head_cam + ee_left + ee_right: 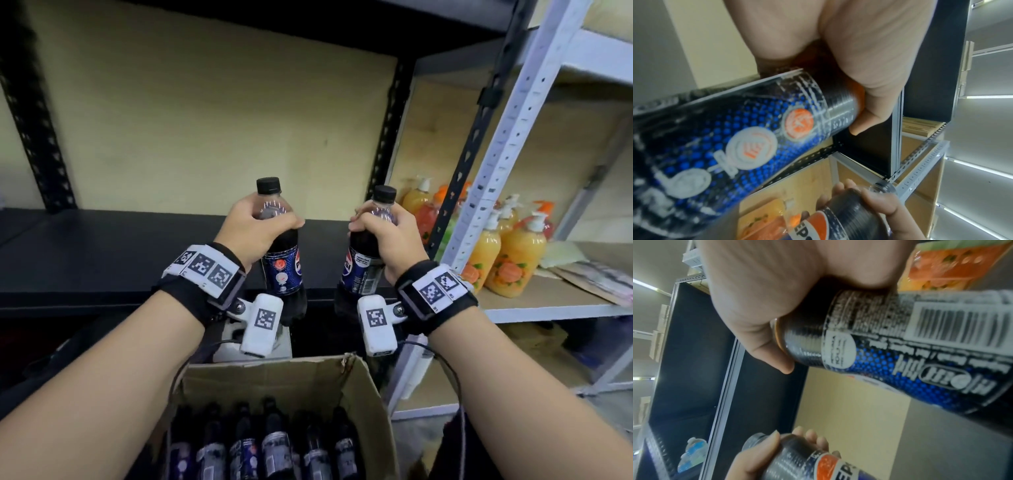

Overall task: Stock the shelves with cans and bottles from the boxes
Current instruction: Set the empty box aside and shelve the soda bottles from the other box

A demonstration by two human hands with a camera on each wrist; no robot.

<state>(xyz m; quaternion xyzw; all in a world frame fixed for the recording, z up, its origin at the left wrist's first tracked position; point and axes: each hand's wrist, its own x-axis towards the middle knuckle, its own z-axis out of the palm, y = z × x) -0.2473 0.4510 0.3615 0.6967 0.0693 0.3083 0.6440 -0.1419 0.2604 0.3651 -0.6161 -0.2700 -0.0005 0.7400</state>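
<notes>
Left hand (255, 228) grasps one cola bottle (281, 253) near its shoulder; right hand (383, 236) grasps another bottle (361, 260). Both hang above the front edge of the dark shelf (102, 253), over the cardboard box (308, 380). The smooth, tapering plastic might slip through the high grip, or a base could clip the shelf edge.

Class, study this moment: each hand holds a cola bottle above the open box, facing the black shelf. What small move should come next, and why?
Probably carry both forward and stand them on the black shelf. The left hand and right hand each grip an upright cola bottle, left bottle, right bottle, already clear of the cardboard box, and the shelf board ahead looks bare.
</notes>
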